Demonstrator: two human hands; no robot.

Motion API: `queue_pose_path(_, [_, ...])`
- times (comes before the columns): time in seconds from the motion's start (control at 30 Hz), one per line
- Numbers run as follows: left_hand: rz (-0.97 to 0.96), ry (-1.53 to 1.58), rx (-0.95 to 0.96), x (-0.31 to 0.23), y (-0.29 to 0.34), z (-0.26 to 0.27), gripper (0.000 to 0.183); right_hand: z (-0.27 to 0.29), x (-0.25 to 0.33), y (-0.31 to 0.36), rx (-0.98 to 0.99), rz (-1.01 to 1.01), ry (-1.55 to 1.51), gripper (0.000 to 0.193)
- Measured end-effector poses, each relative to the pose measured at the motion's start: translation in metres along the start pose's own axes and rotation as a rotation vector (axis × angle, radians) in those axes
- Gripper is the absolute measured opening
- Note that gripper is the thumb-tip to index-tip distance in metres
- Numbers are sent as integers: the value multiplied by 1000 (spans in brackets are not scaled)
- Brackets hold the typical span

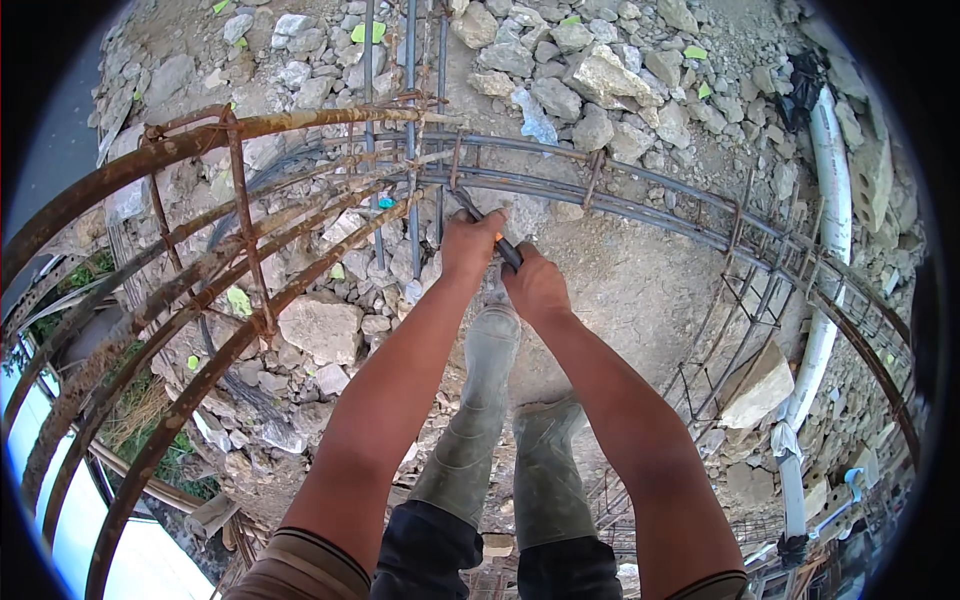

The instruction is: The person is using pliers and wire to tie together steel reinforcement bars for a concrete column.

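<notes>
Both of my hands are wrapped round a dark hand tool [510,254] with a black grip and a small orange patch. Its exact kind is hard to make out. My left hand [468,243] is closed on it nearer the head, and my right hand [537,287] is closed farther down the handle. The tool's metal tip reaches the steel rebar cage [520,182], just below a corner where horizontal bars meet upright rebars [413,215]. Whether the tip grips a bar or tie there cannot be seen. A thin stirrup [456,160] crosses the bars close to the tip.
Rusty rebars [190,275] curve along the left. Broken rocks [610,80] cover the ground beyond the cage, and a large stone [322,330] lies at left. A white pipe [832,190] runs down the right side. My grey rubber boots [485,390] stand on bare soil.
</notes>
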State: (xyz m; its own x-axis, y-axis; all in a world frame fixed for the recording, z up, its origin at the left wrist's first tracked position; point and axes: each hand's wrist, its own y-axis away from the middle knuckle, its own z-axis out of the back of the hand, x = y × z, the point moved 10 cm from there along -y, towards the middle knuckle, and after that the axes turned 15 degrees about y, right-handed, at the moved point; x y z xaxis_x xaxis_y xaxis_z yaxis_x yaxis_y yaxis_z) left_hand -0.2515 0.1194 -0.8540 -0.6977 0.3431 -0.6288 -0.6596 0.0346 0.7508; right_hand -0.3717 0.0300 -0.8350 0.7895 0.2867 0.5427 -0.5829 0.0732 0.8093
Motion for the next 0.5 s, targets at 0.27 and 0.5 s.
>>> queue_pose_path(0.27, [-5,-228,-98,-9,-13,-6,54,10,-9,-13,257,-16,-273,30])
queue_pose_path(0.5, [73,-254,-176,-6,-17,15,51,-22,14,5,428,-202,-507,26])
